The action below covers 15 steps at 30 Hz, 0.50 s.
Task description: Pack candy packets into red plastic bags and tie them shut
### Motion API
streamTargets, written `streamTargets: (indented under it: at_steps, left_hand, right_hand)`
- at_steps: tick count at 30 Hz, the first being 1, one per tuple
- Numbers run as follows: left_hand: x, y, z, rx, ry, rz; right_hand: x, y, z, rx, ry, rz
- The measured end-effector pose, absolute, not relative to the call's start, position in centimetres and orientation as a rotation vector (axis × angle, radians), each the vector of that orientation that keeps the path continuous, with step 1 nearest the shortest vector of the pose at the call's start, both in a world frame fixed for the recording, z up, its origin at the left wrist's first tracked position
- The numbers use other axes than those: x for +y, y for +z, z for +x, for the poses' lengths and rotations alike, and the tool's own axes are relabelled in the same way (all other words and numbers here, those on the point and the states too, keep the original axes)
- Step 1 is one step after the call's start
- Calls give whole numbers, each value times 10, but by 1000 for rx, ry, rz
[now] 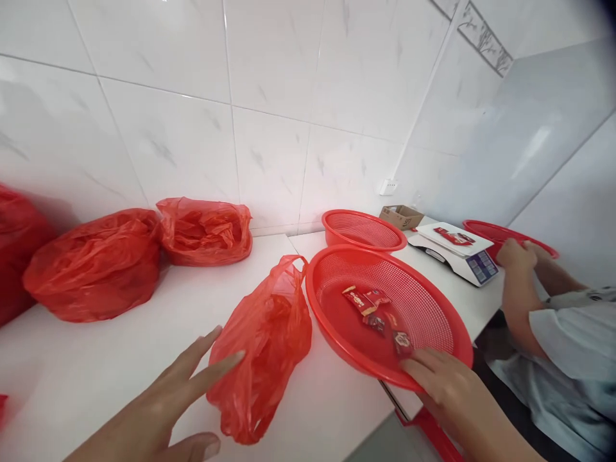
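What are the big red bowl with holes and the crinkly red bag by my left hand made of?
The bowl looks like stiff, slightly shiny plastic: it's one solid red, with a smooth rim and neat little holes. The bag seems to be thin, glossy plastic film, because it wrinkles softly and lets some light through.

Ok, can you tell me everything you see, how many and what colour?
Bags: four, red, left and middle
Baskets: three, red, right side
Wrappers: a few, red and gold, front basket
Scale: one, white, right
Packaging: unclear count, red, on scale
Box: one, brown, near wall
Socket: one, white, wall
Wall tiles: several, white, behind
Tabletop: at least one, white, below
Scrap: one, red, left edge
Unclear thing: one, red, below tabletop
Other person: one, pale sleeve, far right
Hands: two, bare; left beside nearest bag, right at front basket
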<state>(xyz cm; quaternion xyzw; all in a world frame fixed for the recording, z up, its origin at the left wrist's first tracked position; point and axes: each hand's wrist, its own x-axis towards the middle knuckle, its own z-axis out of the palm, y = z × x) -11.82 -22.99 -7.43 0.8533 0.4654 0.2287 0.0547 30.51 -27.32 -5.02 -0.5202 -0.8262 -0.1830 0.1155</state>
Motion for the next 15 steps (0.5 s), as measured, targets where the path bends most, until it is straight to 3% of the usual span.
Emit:
streamTargets:
  at_steps: [3, 9, 15]
  left_hand:
    - [-228, -89, -121, 1440, 746, 2607]
    - [-232, -90, -97, 1404, 1111, 2759]
    - [-224, -100, -98, 1257, 1121, 3076]
  right_hand:
    - [-269, -49, 300, -2382, -342, -1651]
    - [-241, -15, 312, -2105, 477, -1758]
    - [-174, -11, 338, -2272, 450, -2425]
